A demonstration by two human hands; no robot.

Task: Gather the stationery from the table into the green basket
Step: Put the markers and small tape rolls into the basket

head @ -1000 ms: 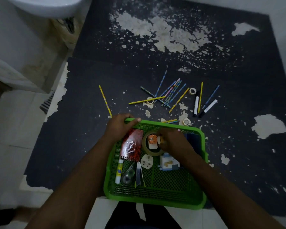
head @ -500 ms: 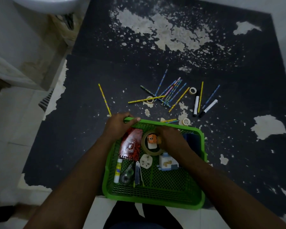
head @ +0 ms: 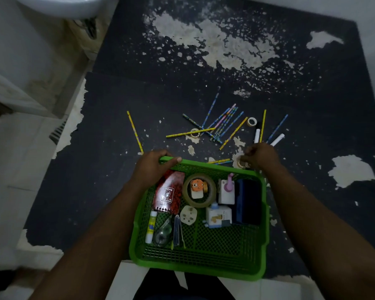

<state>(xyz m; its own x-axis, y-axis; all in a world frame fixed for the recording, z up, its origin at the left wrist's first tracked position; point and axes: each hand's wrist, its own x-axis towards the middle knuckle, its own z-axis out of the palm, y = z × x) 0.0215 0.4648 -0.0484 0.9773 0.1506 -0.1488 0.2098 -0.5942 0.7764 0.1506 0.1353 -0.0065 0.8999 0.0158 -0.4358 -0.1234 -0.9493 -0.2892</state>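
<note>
little tape ring next

the green basket (head: 204, 271) sits at 6 o'clock on the dark counter (head: 108, 191), near its edge. the left hand (head: 154, 165) grips the basket's far rim at 11 o'clock. the right hand (head: 261, 156) curls its fingers over a small tape ring (head: 240, 163) just past the rim at 1 o'clock. i cannot tell if it has hold. the ring looks light, stiff and quick to roll, so pinch it through the hole. thin, light pencils (head: 223, 122) lie scattered at 12 o'clock. the hand hides part of the ring, and the dim light blurs small things.

Pencils (head: 225, 121) lie scattered just beyond the part-filled green basket (head: 204, 270).
</note>
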